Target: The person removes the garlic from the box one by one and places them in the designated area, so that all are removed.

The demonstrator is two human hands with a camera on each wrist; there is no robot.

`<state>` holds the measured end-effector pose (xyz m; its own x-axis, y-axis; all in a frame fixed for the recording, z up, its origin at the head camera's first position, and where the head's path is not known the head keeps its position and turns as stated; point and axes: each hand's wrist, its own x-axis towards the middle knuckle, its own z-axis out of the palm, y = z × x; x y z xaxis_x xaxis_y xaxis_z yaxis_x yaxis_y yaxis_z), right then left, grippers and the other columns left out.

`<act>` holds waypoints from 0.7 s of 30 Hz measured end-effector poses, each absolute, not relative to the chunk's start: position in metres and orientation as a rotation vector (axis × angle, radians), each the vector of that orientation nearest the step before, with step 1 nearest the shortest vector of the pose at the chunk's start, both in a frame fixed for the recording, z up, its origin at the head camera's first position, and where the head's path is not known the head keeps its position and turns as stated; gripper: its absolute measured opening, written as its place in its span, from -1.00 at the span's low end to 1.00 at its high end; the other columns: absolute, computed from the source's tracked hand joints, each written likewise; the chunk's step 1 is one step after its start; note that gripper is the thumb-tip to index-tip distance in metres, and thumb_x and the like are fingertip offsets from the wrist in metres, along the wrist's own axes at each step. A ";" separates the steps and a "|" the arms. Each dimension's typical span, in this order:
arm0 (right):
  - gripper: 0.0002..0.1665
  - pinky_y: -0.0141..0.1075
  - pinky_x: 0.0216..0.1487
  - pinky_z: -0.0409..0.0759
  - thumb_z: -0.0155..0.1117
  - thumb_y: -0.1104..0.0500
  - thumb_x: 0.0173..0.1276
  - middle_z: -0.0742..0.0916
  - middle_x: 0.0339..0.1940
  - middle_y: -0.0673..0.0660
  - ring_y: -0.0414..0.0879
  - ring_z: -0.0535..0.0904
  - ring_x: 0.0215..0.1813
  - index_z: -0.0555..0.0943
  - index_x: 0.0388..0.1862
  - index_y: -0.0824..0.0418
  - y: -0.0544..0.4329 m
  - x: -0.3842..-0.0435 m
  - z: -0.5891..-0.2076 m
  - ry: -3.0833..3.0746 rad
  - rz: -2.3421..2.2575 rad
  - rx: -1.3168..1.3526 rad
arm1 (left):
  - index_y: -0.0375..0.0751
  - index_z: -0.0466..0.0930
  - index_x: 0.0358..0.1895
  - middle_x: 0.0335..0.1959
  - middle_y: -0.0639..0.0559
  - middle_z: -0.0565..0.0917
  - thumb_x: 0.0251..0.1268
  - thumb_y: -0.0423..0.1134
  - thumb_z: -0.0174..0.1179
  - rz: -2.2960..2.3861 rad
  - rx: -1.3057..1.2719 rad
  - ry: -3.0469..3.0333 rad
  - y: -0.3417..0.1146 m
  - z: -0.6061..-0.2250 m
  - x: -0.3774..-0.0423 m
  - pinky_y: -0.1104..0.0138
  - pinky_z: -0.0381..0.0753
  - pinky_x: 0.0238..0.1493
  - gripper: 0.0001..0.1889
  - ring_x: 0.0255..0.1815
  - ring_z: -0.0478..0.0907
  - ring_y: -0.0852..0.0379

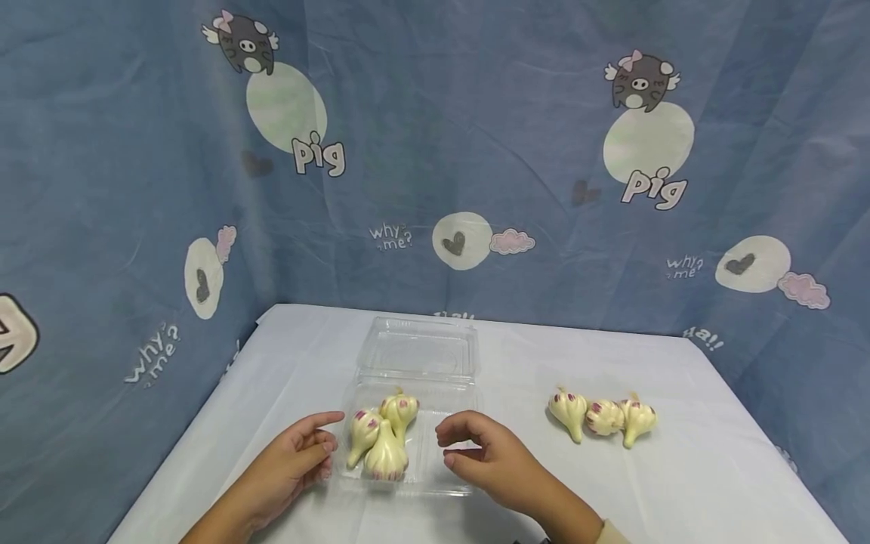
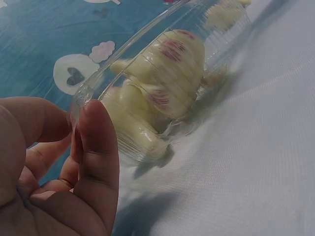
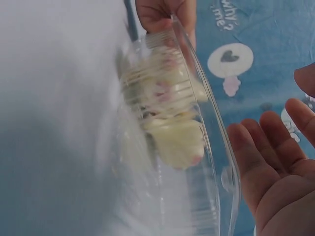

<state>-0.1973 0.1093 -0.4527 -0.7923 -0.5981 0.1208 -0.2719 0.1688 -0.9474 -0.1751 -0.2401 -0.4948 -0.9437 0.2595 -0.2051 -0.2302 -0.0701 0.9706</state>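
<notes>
Three garlic bulbs [image 1: 386, 452], cream with purple patches, lie in the left part of a clear plastic clamshell box [image 1: 442, 461], one more bulb seen closely through its wall [image 2: 177, 69]. My left hand [image 1: 288, 465] is at the box's left side, thumb and index finger apart in the head view. In the left wrist view its fingertips overlap the rim. Over the box's right edge hovers my right hand [image 1: 499, 457], fingers loosely bent with nothing between them; the right wrist view shows its fingertips beside the rim.
Three more garlic bulbs [image 1: 605, 417] lie in a row on the white tablecloth [image 1: 734, 453] at the right. The box's lid [image 1: 421, 347] lies folded back behind its base. A blue printed curtain [image 1: 408, 151] stands behind and at the sides.
</notes>
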 end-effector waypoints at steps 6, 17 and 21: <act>-0.63 -0.29 0.25 0.68 0.36 0.26 0.48 0.68 0.17 0.17 0.01 0.63 0.25 0.58 0.22 0.20 0.101 -0.198 -0.451 2.150 -1.664 -0.846 | -0.40 0.07 0.62 -0.11 0.03 0.54 0.59 -0.28 0.16 2.077 0.022 1.887 -0.240 -0.496 -0.175 0.39 0.69 -0.21 -0.30 -0.30 0.54 0.23; -0.61 -0.32 0.26 0.67 0.36 0.27 0.47 0.67 0.19 0.14 0.02 0.62 0.27 0.58 0.23 0.13 0.091 -0.201 -0.457 2.163 -1.656 -0.845 | -0.40 0.06 0.62 -0.11 0.03 0.55 0.60 -0.30 0.15 2.075 0.027 1.892 -0.240 -0.493 -0.174 0.39 0.69 -0.21 -0.31 -0.30 0.54 0.23; -0.61 -0.33 0.25 0.67 0.37 0.24 0.47 0.66 0.19 0.11 0.03 0.61 0.27 0.59 0.23 0.10 0.087 -0.202 -0.459 2.189 -1.652 -0.834 | -0.41 0.06 0.62 -0.11 0.02 0.55 0.59 -0.31 0.15 2.074 0.036 1.891 -0.239 -0.493 -0.175 0.39 0.70 -0.21 -0.31 -0.30 0.55 0.23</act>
<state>-0.2021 0.0875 -0.4589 -0.7962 -0.5927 0.1214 -0.2795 0.1824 -0.9427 -0.1748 -0.2395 -0.4934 -0.9442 0.2597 -0.2027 -0.2259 -0.0623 0.9722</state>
